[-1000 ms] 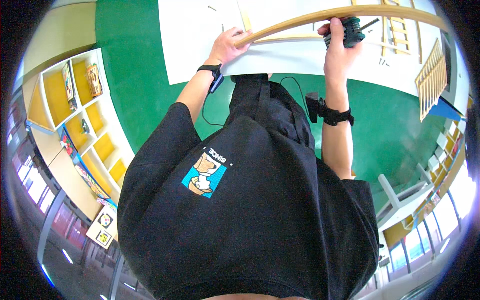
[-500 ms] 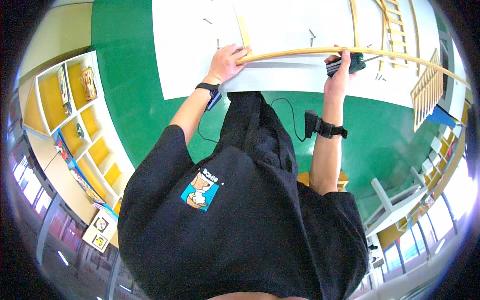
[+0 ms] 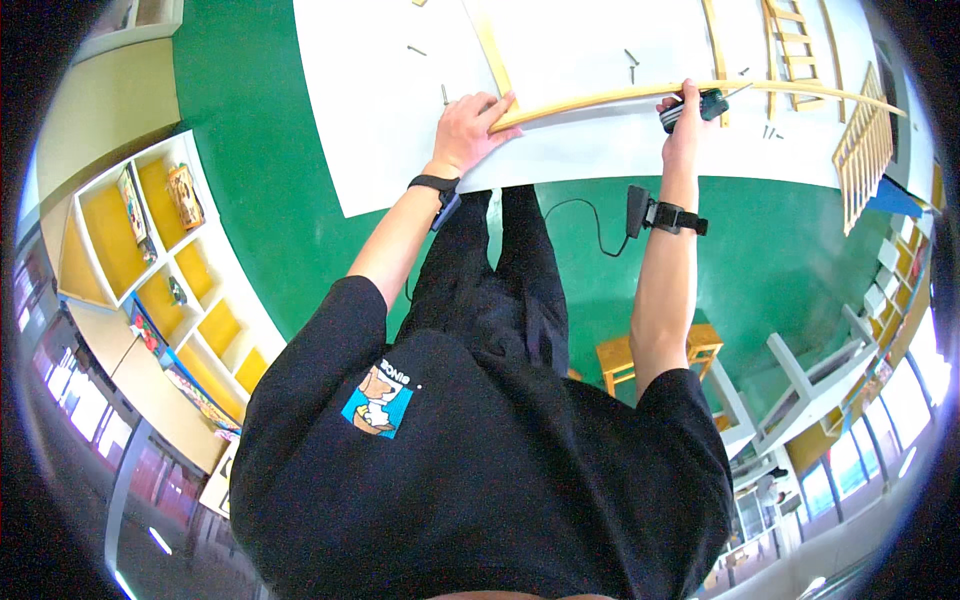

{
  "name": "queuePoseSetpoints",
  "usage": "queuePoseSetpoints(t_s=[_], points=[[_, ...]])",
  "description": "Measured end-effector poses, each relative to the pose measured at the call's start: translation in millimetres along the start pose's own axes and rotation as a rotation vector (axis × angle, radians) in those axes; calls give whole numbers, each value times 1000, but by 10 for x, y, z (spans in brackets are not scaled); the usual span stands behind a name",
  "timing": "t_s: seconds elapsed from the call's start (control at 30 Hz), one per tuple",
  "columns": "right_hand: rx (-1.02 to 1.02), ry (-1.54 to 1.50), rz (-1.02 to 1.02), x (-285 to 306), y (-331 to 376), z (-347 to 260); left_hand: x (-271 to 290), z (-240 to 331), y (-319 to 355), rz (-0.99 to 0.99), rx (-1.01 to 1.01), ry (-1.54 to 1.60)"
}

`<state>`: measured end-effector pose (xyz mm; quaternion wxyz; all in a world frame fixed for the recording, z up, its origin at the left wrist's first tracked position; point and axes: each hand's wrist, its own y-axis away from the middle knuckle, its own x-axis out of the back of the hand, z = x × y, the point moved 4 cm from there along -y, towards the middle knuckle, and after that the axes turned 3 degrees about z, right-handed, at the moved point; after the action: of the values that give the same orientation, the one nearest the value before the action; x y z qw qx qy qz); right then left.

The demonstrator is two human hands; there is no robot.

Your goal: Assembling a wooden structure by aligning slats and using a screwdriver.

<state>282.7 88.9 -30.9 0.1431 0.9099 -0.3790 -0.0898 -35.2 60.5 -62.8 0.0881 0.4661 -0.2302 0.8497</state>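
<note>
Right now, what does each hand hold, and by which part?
The right hand grips a dark green power tool around its body. The left hand presses on the long wooden rail near its left end.

black short-sleeved t-shirt (image 3: pixel 480 470), small cartoon patch on blue ground at chest. black trousers (image 3: pixel 500 270). black band on left wrist (image 3: pixel 437 186). black strap on right wrist (image 3: pixel 678 216) with small black box, thin cable trailing.
</note>
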Motion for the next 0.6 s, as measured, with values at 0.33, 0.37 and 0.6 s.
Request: queuePoseSetpoints(t_s=[0.33,0.37,0.6], points=[[226,-109,7,24,210,-110,3,37,53,-12,-16,-18],[261,-102,2,-54,297,-170,22,17,75,-27,-21,-51],[542,9,-148,-382,801,-788,148,86,-15,42,49,72]])
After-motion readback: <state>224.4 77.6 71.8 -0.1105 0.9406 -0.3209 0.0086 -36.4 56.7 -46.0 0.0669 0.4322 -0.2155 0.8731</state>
